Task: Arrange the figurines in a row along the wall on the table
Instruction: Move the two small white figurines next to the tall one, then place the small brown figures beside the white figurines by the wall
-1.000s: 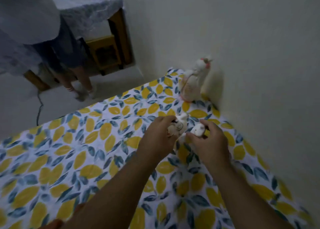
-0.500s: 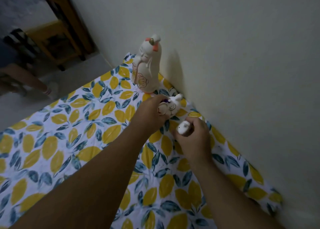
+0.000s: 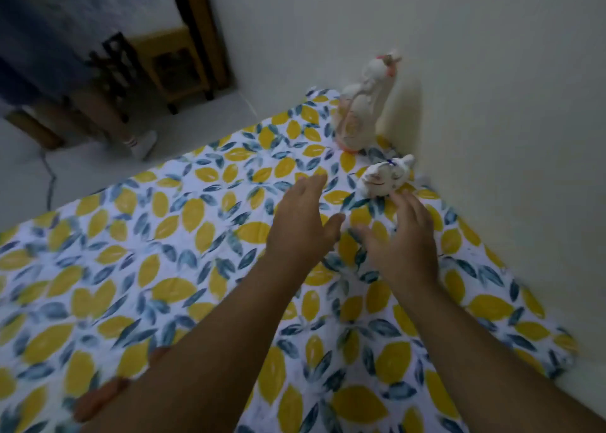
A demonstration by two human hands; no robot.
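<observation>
Left hand [image 3: 303, 222] and right hand [image 3: 405, 235] both spread, empty, above the leaf-print bench [image 3: 131, 268], small cat figurine [image 3: 385, 180] just beyond right fingertips, tall figurine [image 3: 364, 104] behind, both near the wall [image 3: 492, 104]

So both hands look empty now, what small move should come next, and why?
Probably draw both hands back to fetch another figurine. The left hand and right hand are open and hold nothing, while the small figurine already stands by the wall, next to the tall figurine.
</observation>
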